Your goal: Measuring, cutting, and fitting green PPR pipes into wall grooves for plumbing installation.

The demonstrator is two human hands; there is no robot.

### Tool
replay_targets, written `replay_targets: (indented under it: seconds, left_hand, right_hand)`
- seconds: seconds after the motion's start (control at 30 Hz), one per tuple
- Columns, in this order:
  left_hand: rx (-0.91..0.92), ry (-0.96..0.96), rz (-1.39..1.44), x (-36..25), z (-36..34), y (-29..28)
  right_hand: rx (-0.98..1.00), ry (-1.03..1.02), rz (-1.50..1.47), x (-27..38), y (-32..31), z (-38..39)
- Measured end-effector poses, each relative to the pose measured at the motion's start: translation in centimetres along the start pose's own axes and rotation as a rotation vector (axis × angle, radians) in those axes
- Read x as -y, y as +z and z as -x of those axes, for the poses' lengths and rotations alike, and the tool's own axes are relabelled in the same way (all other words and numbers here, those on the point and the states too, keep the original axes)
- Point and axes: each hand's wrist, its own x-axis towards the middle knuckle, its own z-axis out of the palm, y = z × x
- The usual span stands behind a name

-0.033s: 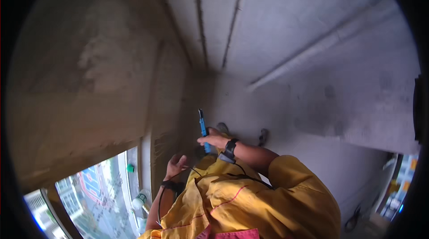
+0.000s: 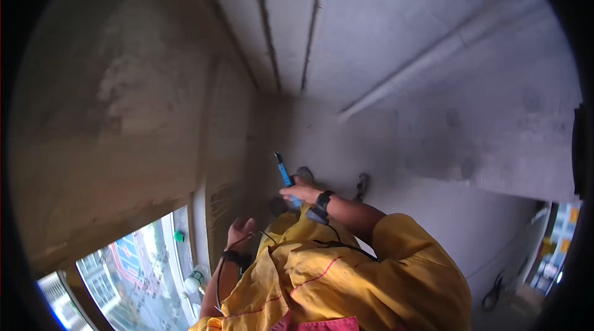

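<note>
My right hand [image 2: 302, 192] is closed round a slim blue hand tool with a dark metal tip [image 2: 284, 173], which points up and away from me. I cannot make out its exact kind. Lower and to the left, my left hand [image 2: 240, 232] hangs by the yellow clothing, its fingers loosely bent and apart. Nothing shows in it. Black bands sit on both wrists, and a thin dark cable [image 2: 218, 284] runs along my left forearm.
A rough brown wall [image 2: 124, 145] rises on the left above a window [image 2: 133, 275]. A green-and-white bottle [image 2: 195, 279] stands by its frame. Grey wall panels with dark grooves [image 2: 266, 21] are ahead. My shoes [image 2: 303, 175] are on the grey floor. A dark coil-like object [image 2: 493, 294] lies lower right.
My right hand and the blue tool have shifted slightly right and down, with the tool tilting a little more. The surrounding walls have moved slightly left in view.
</note>
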Motion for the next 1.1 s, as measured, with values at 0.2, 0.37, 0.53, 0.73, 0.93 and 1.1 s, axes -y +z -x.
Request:
replay_targets:
  seconds: [0.2, 0.37, 0.53, 0.73, 0.93, 1.1]
  left_hand:
    - [0.318, -0.448, -0.698, 12.0, -7.2, -2.8]
    - [0.621, -0.074, -1.079, 20.0, -12.1, -4.8]
    - [0.753, -0.056, -1.223, 19.2, -11.7, 1.5]
    - [0.826, -0.014, -1.329, 22.4, -9.1, 8.8]
    - [0.846, -0.007, -1.423, 23.2, -8.7, 11.2]
    - [0.656, 0.015, -1.369, 20.2, -8.5, 12.0]
  right_hand:
    - [-0.474, 0.191, 0.184, -23.0, -12.9, 10.6]
    - [-0.744, 0.636, -0.339, -40.1, -9.4, 20.3]
    - [-0.660, 0.827, -0.464, -50.5, -3.2, 17.9]
    - [-0.335, 0.421, -0.146, -56.7, -6.3, -0.3]
    - [-0.882, 0.261, 0.123, -57.5, -16.1, -16.4]
    - [-1.664, 0.476, 0.383, -61.9, -23.3, -17.4]
